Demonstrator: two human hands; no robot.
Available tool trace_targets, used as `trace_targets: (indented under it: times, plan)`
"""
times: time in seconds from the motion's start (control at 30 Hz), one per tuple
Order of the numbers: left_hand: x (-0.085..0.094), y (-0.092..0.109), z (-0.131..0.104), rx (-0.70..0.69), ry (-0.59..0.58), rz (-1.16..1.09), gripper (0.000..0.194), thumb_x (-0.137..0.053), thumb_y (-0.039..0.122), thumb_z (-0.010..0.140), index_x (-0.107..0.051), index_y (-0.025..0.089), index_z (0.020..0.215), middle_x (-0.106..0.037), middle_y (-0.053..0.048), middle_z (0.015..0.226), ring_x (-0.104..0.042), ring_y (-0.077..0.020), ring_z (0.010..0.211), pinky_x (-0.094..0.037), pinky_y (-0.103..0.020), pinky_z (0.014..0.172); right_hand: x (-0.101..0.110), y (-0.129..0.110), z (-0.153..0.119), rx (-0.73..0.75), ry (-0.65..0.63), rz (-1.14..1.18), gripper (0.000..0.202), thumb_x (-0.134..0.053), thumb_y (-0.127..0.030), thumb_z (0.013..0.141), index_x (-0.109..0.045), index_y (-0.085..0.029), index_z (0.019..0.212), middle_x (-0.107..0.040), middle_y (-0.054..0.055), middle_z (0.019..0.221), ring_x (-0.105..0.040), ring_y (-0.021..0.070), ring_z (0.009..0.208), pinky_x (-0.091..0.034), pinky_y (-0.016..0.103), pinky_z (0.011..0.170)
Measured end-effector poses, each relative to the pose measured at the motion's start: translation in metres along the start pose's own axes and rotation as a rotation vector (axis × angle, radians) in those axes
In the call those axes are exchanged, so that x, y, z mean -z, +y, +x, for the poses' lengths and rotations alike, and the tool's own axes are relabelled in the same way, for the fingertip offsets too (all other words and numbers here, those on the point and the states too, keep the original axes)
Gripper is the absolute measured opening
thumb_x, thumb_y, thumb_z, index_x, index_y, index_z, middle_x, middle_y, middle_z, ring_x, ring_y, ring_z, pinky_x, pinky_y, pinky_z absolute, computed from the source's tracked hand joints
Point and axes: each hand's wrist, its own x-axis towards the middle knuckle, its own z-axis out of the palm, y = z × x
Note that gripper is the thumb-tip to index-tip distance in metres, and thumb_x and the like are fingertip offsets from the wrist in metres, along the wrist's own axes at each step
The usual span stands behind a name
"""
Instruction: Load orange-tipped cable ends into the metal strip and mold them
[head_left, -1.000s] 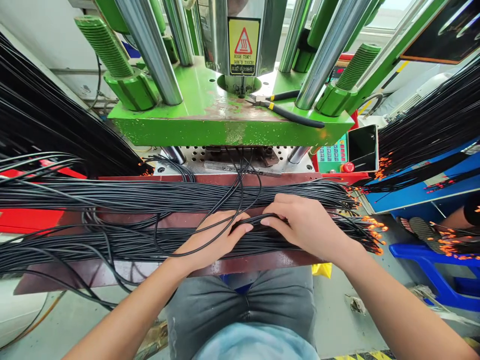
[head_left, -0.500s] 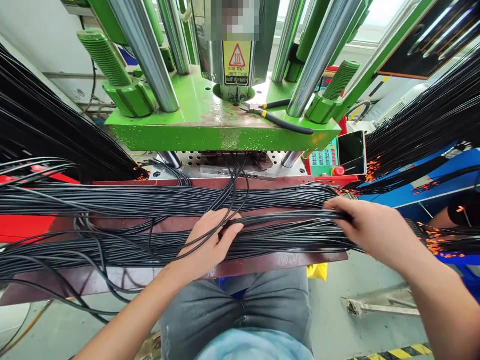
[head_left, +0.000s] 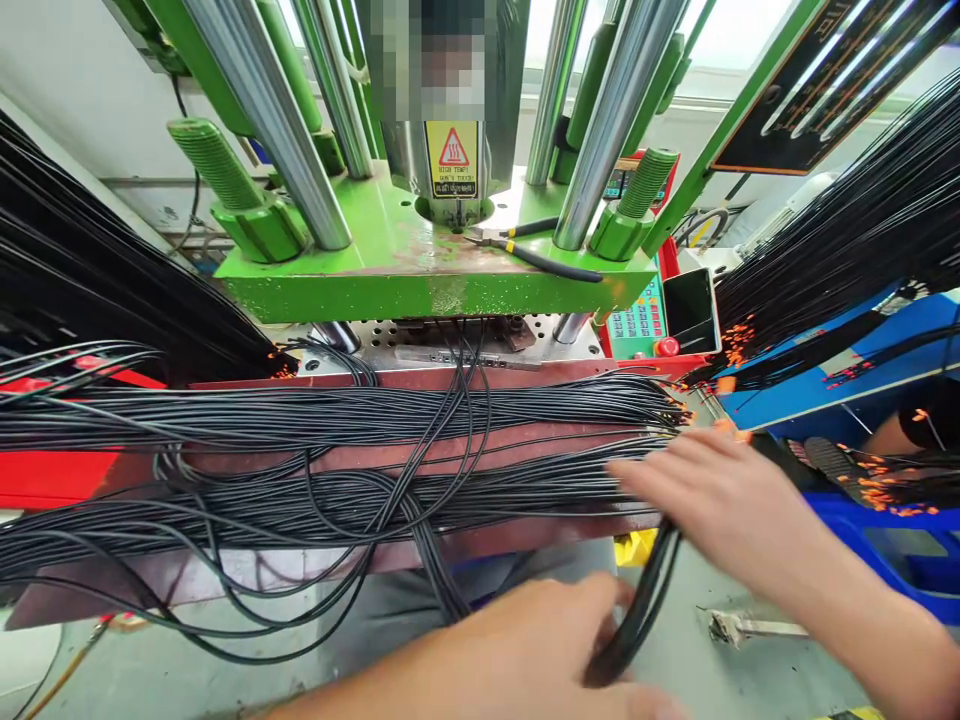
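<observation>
My left hand (head_left: 551, 635), low in front of my lap, is closed round a bundle of black cables (head_left: 646, 595). The bundle bends upward from it to my right hand (head_left: 731, 510), whose fingers lie over the bundle at the right end of the cable rows; its grip underneath is partly hidden. Orange tips show just beyond that hand. A front row of black cables (head_left: 525, 490) and a back row of black cables (head_left: 225, 415) lie along the dark red board (head_left: 540, 440). Several cables run from the press down across both rows.
A green press (head_left: 442, 295) with steel columns stands ahead, bearing a heat warning label (head_left: 452, 160). Pliers (head_left: 551, 262) lie on its plate. A control panel (head_left: 637, 320) with a red button is at right. Hanging black cables flank both sides. Another person's arm shows at far right.
My left hand has moved down and right, pulling the cable bundle off the board toward me. My right hand has shifted slightly lower. The bundle now bends down between my hands, and the view has shifted.
</observation>
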Motion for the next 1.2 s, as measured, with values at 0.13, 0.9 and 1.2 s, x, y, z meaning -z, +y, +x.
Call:
trace_targets:
  times: [0.13,0.9,1.2]
  plan:
    - [-0.032,-0.036,0.034,0.006,0.092,-0.712,0.063,-0.061,0.077,0.069,-0.050,0.018,0.088,-0.040,0.009,0.052,-0.032,-0.0062,0.036,-0.030,-0.021,0.038,-0.017,-0.037,0.020,0.157,-0.094,0.236,0.024,-0.058,-0.013,0.086,-0.064,-0.019,0.109,-0.067,0.002,0.081,-0.058,0.0191,0.077,-0.043,0.039,0.090]
    - [-0.013,-0.044,0.040,-0.162,0.282,-0.865,0.038,-0.054,0.055,0.090,-0.052,0.017,0.096,-0.045,0.007,0.063,-0.033,-0.0025,0.037,-0.034,-0.014,0.033,-0.040,-0.052,0.050,-0.803,0.111,1.736,0.035,-0.049,-0.048,0.097,-0.066,-0.024,0.115,-0.071,0.007,0.114,-0.065,0.0210,0.109,-0.055,0.035,0.088]
    - [-0.001,-0.035,0.048,-0.217,0.460,-0.814,0.040,-0.056,0.055,0.089,-0.048,0.017,0.081,-0.047,0.006,0.063,-0.039,-0.0035,0.039,-0.034,-0.016,0.035,-0.019,-0.046,0.053,-0.516,-0.078,1.297,0.036,-0.045,-0.040,0.098,-0.063,-0.031,0.128,-0.063,0.004,0.130,-0.073,0.0210,0.086,-0.059,0.037,0.076]
